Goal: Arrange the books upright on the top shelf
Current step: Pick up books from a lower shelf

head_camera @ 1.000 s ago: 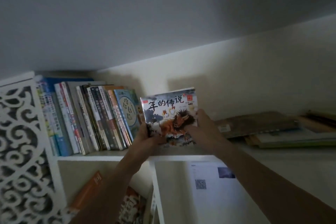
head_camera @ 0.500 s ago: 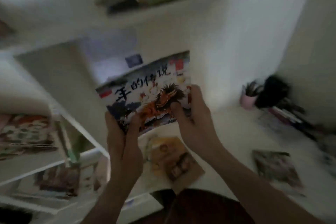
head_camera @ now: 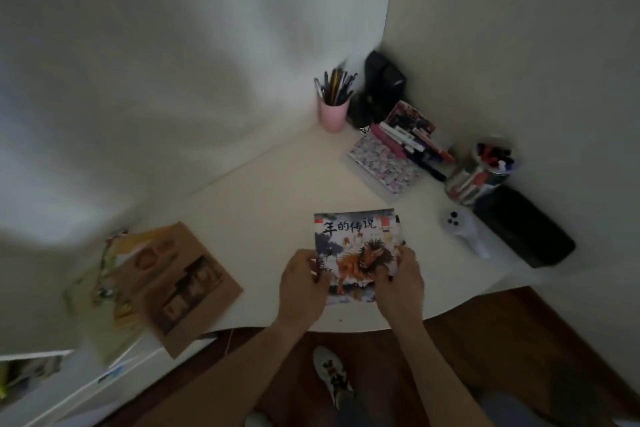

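Below centre frame, the left hand and right hand each pinch a lower corner of the square illustrated picture book over the cream desk; shelving it, plus the brown book lower left, apparently remains.

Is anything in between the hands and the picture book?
No. Both hands already hold the picture book over the desk: the left hand grips its left edge, the right hand its right edge.
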`<state>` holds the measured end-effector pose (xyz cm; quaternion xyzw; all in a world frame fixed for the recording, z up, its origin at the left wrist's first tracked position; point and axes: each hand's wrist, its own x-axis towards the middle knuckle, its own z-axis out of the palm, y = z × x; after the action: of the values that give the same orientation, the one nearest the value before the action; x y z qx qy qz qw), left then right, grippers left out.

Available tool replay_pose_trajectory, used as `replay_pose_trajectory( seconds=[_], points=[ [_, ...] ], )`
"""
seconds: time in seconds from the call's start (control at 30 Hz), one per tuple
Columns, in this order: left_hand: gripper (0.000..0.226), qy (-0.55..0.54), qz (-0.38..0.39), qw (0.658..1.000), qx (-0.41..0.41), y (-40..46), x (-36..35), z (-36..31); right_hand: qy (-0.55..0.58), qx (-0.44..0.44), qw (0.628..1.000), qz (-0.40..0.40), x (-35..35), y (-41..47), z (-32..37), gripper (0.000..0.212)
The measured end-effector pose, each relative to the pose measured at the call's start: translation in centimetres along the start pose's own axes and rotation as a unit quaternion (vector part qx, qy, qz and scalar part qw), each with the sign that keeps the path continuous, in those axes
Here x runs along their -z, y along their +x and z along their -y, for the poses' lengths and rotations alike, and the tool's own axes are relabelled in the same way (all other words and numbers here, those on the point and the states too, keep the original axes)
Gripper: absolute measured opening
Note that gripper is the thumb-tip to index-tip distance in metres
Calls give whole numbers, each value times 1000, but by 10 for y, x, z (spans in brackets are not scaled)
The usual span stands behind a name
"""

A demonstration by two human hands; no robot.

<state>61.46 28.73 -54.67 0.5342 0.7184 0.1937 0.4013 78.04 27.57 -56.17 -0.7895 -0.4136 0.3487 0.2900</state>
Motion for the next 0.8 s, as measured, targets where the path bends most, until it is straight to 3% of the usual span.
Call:
replay_pose_trajectory(
  seconds=[0.17, 0.3, 0.43, 0.57, 0.7, 0.8],
  points=[
    [32, 67, 35, 997, 26, 50, -68, -17, -113, -36, 993, -8, 3, 71, -30, 48],
    [16, 114, 39, 992, 38, 64, -94, -17, -214, -84, 972, 42, -5, 98, -45, 42],
    [41, 118, 27, 990, 75, 71, -106, -7, -205, -102, 971, 61, -14, 106, -60, 38],
    [26, 105, 40, 984, 136, 75, -110, -6, -232, -121, 961, 86, -17, 107, -58, 33],
    [27, 127, 66, 985, 99, 76, -111, -3, -244, -119, 958, 89, -18, 113, -52, 25],
    [16, 101, 103, 985, 93, 80, -102, 4, -261, -104, 954, 105, -15, 112, -49, 28]
  ],
)
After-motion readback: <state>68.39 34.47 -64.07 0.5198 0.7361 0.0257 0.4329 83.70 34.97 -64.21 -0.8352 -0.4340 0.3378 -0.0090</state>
